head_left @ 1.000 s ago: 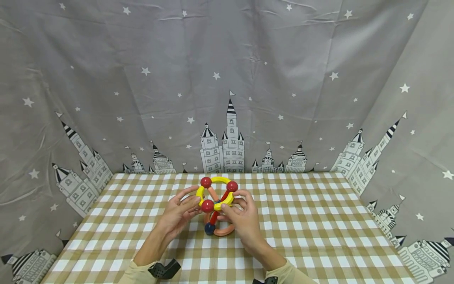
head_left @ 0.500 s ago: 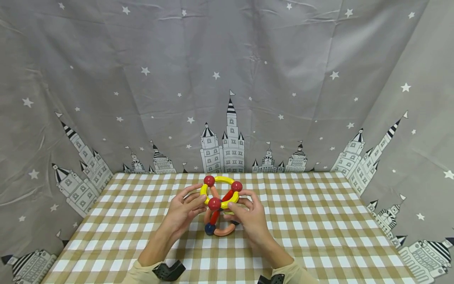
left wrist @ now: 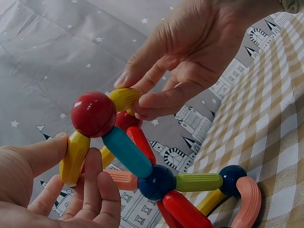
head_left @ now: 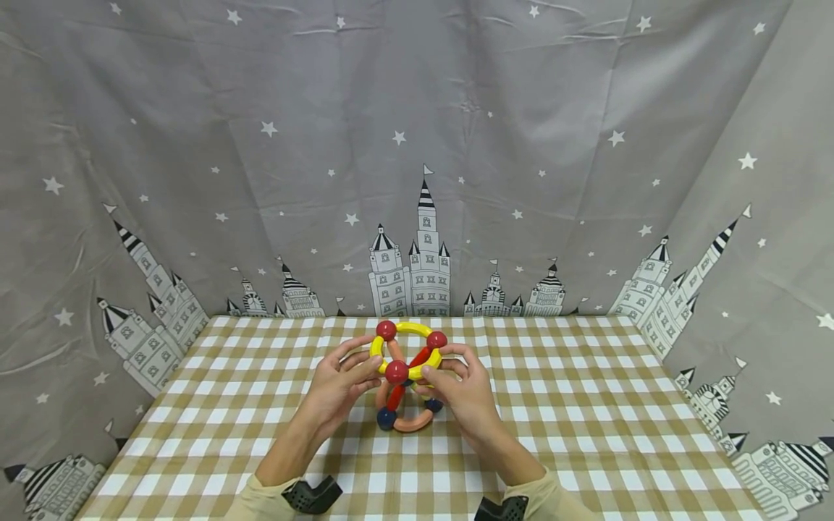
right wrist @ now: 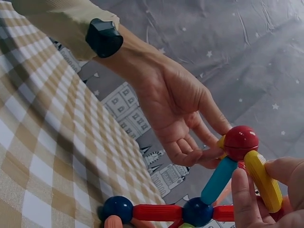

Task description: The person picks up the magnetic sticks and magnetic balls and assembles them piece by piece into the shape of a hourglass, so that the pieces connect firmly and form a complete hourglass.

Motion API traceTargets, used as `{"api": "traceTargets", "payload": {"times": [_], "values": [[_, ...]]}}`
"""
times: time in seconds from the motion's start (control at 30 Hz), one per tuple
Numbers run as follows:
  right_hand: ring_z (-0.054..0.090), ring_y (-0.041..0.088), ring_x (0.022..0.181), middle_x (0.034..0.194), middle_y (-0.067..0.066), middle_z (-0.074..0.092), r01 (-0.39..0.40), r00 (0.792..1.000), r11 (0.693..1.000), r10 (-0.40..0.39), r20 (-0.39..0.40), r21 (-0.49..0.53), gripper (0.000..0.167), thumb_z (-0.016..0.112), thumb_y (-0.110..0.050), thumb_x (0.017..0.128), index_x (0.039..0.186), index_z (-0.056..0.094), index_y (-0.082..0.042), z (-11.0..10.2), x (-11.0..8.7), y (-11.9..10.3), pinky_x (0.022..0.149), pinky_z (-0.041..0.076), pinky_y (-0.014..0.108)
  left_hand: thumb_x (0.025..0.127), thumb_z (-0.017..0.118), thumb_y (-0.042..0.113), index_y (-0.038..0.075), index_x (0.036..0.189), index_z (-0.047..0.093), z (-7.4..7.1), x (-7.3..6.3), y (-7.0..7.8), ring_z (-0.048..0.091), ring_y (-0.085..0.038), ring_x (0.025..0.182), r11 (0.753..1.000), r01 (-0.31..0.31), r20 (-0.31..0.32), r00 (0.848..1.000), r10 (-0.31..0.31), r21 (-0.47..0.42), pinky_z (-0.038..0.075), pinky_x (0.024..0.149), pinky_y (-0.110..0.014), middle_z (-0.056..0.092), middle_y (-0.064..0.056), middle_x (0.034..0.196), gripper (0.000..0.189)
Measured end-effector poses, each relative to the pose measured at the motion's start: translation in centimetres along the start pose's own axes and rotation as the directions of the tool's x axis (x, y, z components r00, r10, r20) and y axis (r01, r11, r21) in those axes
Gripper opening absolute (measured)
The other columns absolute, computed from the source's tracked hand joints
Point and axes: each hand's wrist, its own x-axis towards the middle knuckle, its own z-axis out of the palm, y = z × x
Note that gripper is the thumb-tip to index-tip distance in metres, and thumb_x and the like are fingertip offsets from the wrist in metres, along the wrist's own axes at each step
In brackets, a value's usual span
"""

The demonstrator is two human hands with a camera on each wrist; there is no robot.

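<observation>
A magnetic stick-and-ball structure stands on the tablecloth between the two hands. Its top is a ring of yellow curved sticks joined by red balls (head_left: pixel 397 372). Straight sticks, including a teal stick (left wrist: pixel 127 151), run down from the ring to a dark blue centre ball (left wrist: pixel 156 183). More sticks lead to a lower ring with orange curved sticks (head_left: pixel 414 422) and dark blue balls (head_left: pixel 386 418). The left hand (head_left: pixel 334 382) pinches one yellow curved stick (left wrist: pixel 75 156) between thumb and fingers. On the opposite side, the right hand (head_left: pixel 465 394) pinches another yellow curved stick (left wrist: pixel 124 99).
A brown-and-white checked tablecloth (head_left: pixel 247 405) covers the table. Behind and at both sides hangs a grey curtain (head_left: pixel 313 181) printed with stars and castles. Dark wrist devices (head_left: pixel 313 496) sit on both sleeves.
Both hands have shifted the yellow ring to the right and slightly up, while the base stays in place. A second dark blue ball of the lower ring has come into sight.
</observation>
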Motion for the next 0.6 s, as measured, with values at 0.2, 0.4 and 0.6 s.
{"api": "traceTargets", "payload": {"times": [0.2, 0.4, 0.6], "values": [[0.073, 0.038, 0.095, 0.113, 0.021, 0.059, -0.012, 1.000, 1.000, 0.012, 0.011, -0.017, 0.052, 0.077, -0.006, 0.091, 0.132, 0.046, -0.002, 0.0, 0.0, 0.0, 0.083, 0.059, 0.043, 0.096, 0.073, 0.010, 0.006, 0.147, 0.050, -0.1, -0.1, 0.0, 0.068, -0.020, 0.090, 1.000, 0.010, -0.015, 1.000, -0.010, 0.000, 0.058, 0.085, -0.032, 0.067, -0.008, 0.114, 0.055], [0.073, 0.039, 0.097, 0.112, 0.021, 0.061, -0.012, 0.999, 0.999, 0.014, 0.044, -0.050, 0.050, 0.077, -0.007, 0.092, 0.131, 0.046, -0.002, -0.4, 0.0, -0.3, 0.083, 0.059, 0.045, 0.097, 0.073, 0.012, 0.007, 0.147, 0.049, -0.2, -0.1, 0.1, 0.068, -0.021, 0.090, 1.000, 0.014, -0.009, 1.000, -0.014, 0.014, 0.058, 0.085, -0.033, 0.068, -0.005, 0.111, 0.056], [0.072, 0.041, 0.099, 0.117, 0.024, 0.061, 0.029, 0.994, 0.988, -0.012, 0.110, -0.155, 0.051, 0.076, -0.009, 0.093, 0.134, 0.045, -0.004, -1.6, 0.1, -0.6, 0.085, 0.057, 0.053, 0.097, 0.072, 0.011, 0.004, 0.149, 0.043, -0.7, 0.0, 0.0, 0.072, -0.023, 0.091, 0.999, 0.022, 0.054, 0.998, -0.024, 0.029, 0.058, 0.085, -0.035, 0.070, -0.009, 0.111, 0.059]]}}
